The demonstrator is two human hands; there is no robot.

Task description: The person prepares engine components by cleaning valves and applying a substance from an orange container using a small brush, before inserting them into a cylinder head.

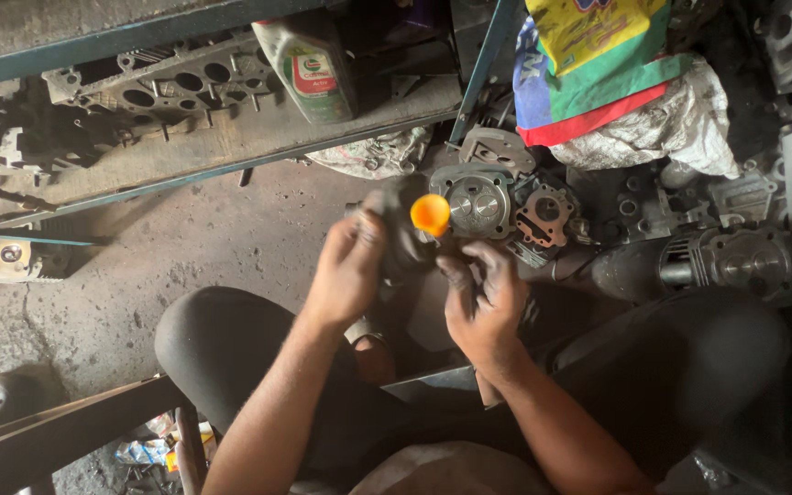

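My left hand (348, 266) grips a dark, blurred engine part (402, 240) with an orange cap (431, 214) at its upper end. The part is raised above my lap, in front of my knees. My right hand (483, 298) sits just right of the part, fingers half curled and greasy, its fingertips close to the part's lower side. Whether the right hand touches the part is unclear because of blur. Both forearms reach up from the bottom of the view.
Several grey cylinder heads (478, 197) and engine pieces (735, 261) lie on the floor ahead. A metal shelf (231, 137) holds a gasket-like plate (167, 82) and an oil bottle (309, 69). Colourful sacks (607, 64) sit at the back right. A wooden plank (57, 431) lies bottom left.
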